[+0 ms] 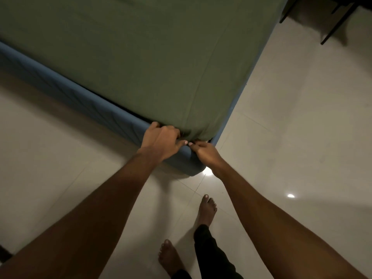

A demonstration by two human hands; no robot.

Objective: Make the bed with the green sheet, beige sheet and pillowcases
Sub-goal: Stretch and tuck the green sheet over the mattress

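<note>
The left hand (pixel 162 138) curled its fingers into the bunched corner of the green sheet (pixel 153 57). The right hand (pixel 205 153) pinched the same fabric just beside it, the two thumbs nearly touching. The sheet lay smooth and flat, its corner pulled down inside the blue bed frame (pixel 80 101). Two bare feet (pixel 206 210) stood on the pale tiled floor (pixel 291 137) near that corner.
</note>
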